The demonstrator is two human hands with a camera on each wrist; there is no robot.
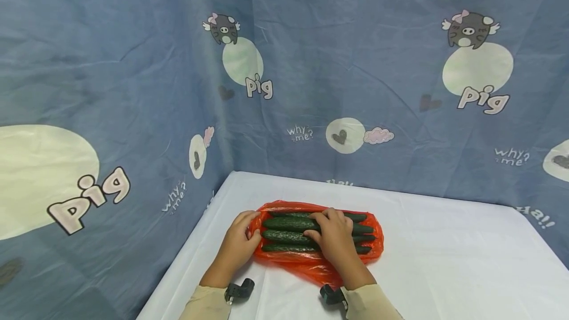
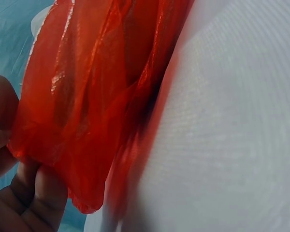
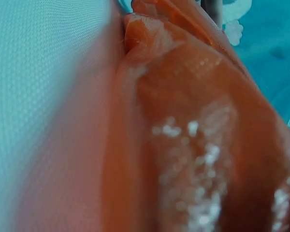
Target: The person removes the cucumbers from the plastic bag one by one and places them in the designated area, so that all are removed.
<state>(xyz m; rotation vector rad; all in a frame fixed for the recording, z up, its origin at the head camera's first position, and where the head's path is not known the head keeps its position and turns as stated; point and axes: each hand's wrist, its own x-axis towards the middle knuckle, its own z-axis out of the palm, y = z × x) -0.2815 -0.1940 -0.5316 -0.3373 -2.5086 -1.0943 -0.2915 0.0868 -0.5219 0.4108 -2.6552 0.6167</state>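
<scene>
Several dark green cucumbers [image 1: 288, 236] lie side by side in an opened red plastic bag [image 1: 371, 258] on the table. My left hand [image 1: 239, 241] grips the bag's left edge, thumb and fingers on the film; the left wrist view also shows its curled fingers [image 2: 43, 193] at the red plastic. Over the middle of the row, my right hand [image 1: 336, 236] holds an upper cucumber [image 1: 291, 223], with its thumb on the near side and its fingers on the far side. Red film fills most of the right wrist view and hides that hand's fingers there.
A white cloth covers the table [image 1: 444, 256]. Blue curtains [image 1: 378, 63] with cartoon pigs stand behind and to the left of it. Both wrists wear a black camera mount [image 1: 240, 290]. Loose bag film spreads toward the near side.
</scene>
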